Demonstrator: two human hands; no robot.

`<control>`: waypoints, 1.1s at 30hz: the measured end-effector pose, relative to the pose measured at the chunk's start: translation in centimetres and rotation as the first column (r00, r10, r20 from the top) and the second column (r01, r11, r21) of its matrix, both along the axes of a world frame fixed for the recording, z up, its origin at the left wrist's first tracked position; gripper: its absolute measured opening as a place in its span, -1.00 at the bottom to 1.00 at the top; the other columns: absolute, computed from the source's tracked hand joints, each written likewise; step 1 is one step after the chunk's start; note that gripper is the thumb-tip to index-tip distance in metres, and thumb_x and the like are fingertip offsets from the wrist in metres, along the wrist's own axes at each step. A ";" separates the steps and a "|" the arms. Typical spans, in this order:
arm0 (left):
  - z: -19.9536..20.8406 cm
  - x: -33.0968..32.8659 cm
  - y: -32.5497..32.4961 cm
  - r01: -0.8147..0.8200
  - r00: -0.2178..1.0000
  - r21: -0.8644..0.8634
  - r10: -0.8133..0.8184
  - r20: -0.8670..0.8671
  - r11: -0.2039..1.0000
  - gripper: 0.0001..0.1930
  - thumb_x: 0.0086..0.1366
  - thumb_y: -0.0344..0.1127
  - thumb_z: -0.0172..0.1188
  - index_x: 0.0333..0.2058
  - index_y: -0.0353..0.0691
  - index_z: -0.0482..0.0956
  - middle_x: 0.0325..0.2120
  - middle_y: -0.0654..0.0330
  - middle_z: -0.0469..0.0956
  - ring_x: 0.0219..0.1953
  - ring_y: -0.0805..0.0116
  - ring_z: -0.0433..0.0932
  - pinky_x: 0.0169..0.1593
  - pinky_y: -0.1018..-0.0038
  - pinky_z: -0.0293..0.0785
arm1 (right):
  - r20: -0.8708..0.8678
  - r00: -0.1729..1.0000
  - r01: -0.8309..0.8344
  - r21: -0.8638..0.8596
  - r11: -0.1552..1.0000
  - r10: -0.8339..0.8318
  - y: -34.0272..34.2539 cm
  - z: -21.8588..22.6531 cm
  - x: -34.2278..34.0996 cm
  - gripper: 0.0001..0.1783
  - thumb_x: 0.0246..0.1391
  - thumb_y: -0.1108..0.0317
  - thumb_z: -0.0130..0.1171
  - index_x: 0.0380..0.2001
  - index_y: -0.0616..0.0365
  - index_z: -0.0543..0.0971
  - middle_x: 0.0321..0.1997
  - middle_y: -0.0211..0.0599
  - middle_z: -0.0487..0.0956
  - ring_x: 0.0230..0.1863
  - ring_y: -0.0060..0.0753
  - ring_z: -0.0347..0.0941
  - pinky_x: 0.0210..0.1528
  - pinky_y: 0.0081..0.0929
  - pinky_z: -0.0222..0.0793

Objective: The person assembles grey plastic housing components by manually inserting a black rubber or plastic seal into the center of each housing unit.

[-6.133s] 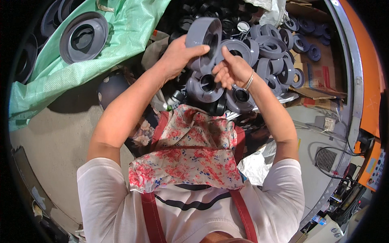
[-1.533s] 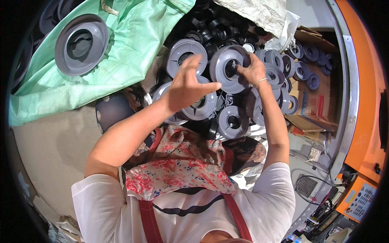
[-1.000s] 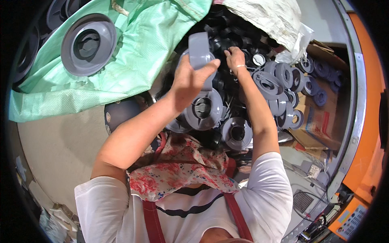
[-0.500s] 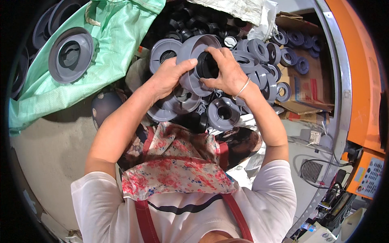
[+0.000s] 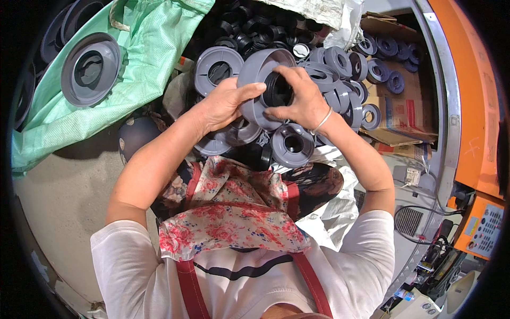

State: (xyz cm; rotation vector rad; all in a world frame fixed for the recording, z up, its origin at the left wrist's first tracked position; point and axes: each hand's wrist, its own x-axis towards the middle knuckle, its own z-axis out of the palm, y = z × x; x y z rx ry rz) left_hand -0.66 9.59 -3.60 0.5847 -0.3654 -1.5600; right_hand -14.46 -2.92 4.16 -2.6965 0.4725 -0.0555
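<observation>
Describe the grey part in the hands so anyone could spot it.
From the green bag at upper left, go right to the heap of black pieces. Just below it, the left hand holds the round grey part and the right hand grips a black ring at its centre. Unlike the similar grey parts around it, this one is in both hands.

Clock centre: held gray ring [image 5: 256, 73]. Closed at 8 by left hand [image 5: 223, 103], at 3 by right hand [image 5: 305, 101] on black collar [image 5: 276, 93]. Crowded at 12 with black rings [image 5: 245, 42], at 10 with flanged gray ring [image 5: 206, 61]. Obstructed at 3, farther out, by heaped gray rings [image 5: 332, 100], then orange machine [image 5: 473, 80]; at 9 by green sack [image 5: 159, 58]. Passable at 6, between forearms [image 5: 154, 146], over floral apron [image 5: 234, 223]; narrowed at 5 by lower gray ring [image 5: 280, 146].
</observation>
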 end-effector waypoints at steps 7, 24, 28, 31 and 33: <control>0.8 -0.3 0.0 -0.111 0.850 -0.082 0.138 0.509 0.990 -0.60 0.12 -0.23 0.20 -0.12 -0.35 0.40 -0.29 0.23 0.47 -0.23 0.50 0.41 -0.12 0.54 0.34 | -0.404 0.771 0.472 0.881 0.016 -0.492 -1.4 -2.3 0.3 -0.45 -0.05 0.09 0.25 -0.29 0.47 0.44 -0.47 -0.10 0.53 -0.52 -0.42 0.51 -0.48 -0.49 0.55; -0.1 0.2 -0.4 -0.130 0.902 -0.034 0.133 0.410 0.991 -0.57 0.11 -0.18 0.18 -0.11 -0.34 0.40 -0.28 0.26 0.47 -0.24 0.49 0.42 -0.10 0.53 0.35 | -0.004 0.923 0.359 0.375 0.855 -0.385 -0.1 -3.1 0.1 0.02 -0.41 0.07 0.44 0.10 0.36 0.19 -0.12 0.06 0.42 -0.09 -0.10 0.40 0.00 -0.37 0.32; 0.0 0.1 -0.2 -0.067 0.920 -0.006 0.064 0.387 0.998 -0.59 0.12 -0.18 0.18 -0.13 -0.34 0.41 -0.31 0.27 0.46 -0.30 0.51 0.43 -0.18 0.54 0.40 | 0.023 0.979 0.199 0.067 0.978 -0.201 0.4 -1.9 0.2 -0.06 -0.41 0.23 0.38 0.13 0.24 0.21 -0.14 -0.01 0.35 -0.15 -0.10 0.34 -0.06 -0.41 0.31; 0.8 0.5 -0.1 -0.025 0.975 0.012 0.021 0.220 1.000 -0.58 0.11 -0.19 0.20 -0.13 -0.34 0.41 -0.31 0.25 0.45 -0.31 0.53 0.43 -0.23 0.57 0.41 | 0.047 0.999 0.014 0.004 1.000 -0.014 0.2 -0.9 0.0 -0.09 -0.40 0.29 0.35 0.12 0.21 0.22 -0.08 0.04 0.30 -0.06 -0.09 0.30 -0.03 -0.38 0.29; 1.0 0.7 -0.1 0.002 0.994 0.015 -0.003 0.105 1.000 -0.57 0.10 -0.20 0.21 -0.12 -0.35 0.40 -0.31 0.25 0.45 -0.32 0.53 0.43 -0.23 0.57 0.41 | 0.124 0.986 -0.114 -0.020 0.993 0.116 -0.4 -1.3 -0.2 -0.07 -0.43 0.31 0.35 0.13 0.21 0.20 -0.05 0.08 0.28 0.00 -0.07 0.27 -0.01 -0.37 0.27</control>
